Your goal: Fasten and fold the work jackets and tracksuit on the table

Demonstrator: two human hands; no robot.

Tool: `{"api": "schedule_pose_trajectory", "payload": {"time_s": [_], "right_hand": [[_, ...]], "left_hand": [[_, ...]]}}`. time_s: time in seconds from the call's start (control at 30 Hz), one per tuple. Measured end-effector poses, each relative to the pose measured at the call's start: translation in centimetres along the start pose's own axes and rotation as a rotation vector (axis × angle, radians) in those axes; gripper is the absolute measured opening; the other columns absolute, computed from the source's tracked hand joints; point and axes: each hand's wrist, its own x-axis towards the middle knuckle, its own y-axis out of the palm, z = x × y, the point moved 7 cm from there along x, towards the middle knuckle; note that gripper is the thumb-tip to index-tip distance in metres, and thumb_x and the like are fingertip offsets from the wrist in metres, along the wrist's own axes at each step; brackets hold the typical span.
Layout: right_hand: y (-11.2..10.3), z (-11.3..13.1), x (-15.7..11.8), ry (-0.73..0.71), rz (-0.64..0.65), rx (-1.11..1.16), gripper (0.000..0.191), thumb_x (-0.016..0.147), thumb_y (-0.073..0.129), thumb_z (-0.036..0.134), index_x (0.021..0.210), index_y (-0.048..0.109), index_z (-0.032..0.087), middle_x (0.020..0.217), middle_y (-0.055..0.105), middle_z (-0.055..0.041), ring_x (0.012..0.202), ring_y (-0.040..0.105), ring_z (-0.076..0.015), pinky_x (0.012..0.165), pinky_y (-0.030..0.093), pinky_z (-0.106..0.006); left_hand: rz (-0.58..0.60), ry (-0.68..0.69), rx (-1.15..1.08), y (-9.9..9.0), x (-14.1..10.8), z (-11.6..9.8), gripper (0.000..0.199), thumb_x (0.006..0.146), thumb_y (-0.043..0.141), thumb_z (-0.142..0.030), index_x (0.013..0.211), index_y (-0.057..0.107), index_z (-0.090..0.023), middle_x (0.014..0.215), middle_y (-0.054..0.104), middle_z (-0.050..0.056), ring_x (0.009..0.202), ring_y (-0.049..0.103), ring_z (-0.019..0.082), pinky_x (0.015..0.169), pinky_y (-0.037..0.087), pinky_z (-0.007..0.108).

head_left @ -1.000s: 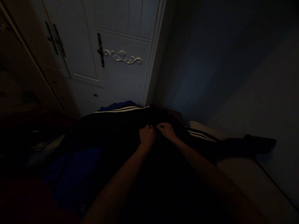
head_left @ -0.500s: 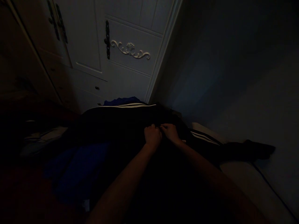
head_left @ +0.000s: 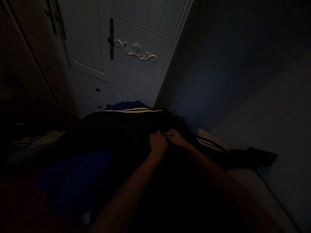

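A black jacket [head_left: 116, 124] with white stripes along its sleeves lies spread out in front of me, one sleeve stretched to the right and the other to the left. My left hand [head_left: 158, 143] is closed in a fist on the jacket's middle. Right beside it, my right hand [head_left: 175, 137] pinches the dark fabric, its fingertips almost meeting the left hand. Whatever small part sits between the fingers is lost in the darkness. Blue cloth [head_left: 77, 174] shows below the jacket at the left, and more of it peeks out behind the striped sleeve.
A white wardrobe [head_left: 136, 71] with dark handles and carved trim stands beyond the jacket. To the right is a wall [head_left: 206, 84] in shadow. Light cloth [head_left: 250, 184] lies under the right sleeve, crossed by a thin dark cord [head_left: 277, 194]. Dim clutter [head_left: 36, 140] is at the left.
The view has shifted slightly. Both hands keep their grip at nearly the same spot, the right one a touch further left and closer to the left hand.
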Motion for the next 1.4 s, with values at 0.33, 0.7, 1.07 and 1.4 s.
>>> {"api": "schedule_pose_trajectory", "payload": {"time_s": [0.33,0.7,1.07,1.4], "right_hand": [[-0.1,1.8,2.8,-0.001,0.285,-0.049,0.020,0.077,0.055,0.011,0.062,0.068,0.010,0.058,0.058,-0.0021,0.052,0.044,-0.0075,0.053,0.028,-0.021],[-0.3,-0.1,2.2,0.103,0.259,0.088,0.023,0.079,0.056,0.022,0.073,0.074,0.009,0.064,0.065,-0.0001,0.056,0.049,-0.0075,0.052,0.030,-0.018],[0.3,-2.0,1.1,0.159,0.126,0.193,0.033,0.081,0.059,0.023,0.108,0.074,0.014,0.103,0.073,-0.0052,0.086,0.065,-0.0166,0.077,0.047,-0.023],[-0.2,0.0,0.9,0.136,0.275,0.003,0.029,0.085,0.052,0.025,0.074,0.074,0.009,0.068,0.067,-0.0035,0.058,0.054,-0.0104,0.053,0.034,-0.019]], "left_hand": [[-0.008,-0.015,-0.007,0.1,0.0,0.1,0.029,0.089,0.043,-0.017,0.101,0.067,-0.007,0.103,0.063,0.016,0.094,0.060,0.027,0.081,0.037,0.041],[-0.021,-0.015,-0.011,-0.2,-0.5,0.2,0.029,0.091,0.044,-0.022,0.102,0.067,-0.009,0.104,0.062,0.016,0.097,0.059,0.027,0.083,0.037,0.041],[-0.035,-0.009,-0.040,0.0,-0.6,0.3,0.028,0.089,0.047,-0.022,0.102,0.067,-0.007,0.104,0.062,0.016,0.097,0.058,0.027,0.083,0.037,0.041],[-0.025,-0.017,-0.057,-0.1,-0.6,0.3,0.028,0.090,0.047,-0.023,0.103,0.067,-0.008,0.102,0.062,0.016,0.097,0.058,0.026,0.083,0.037,0.040]]}}
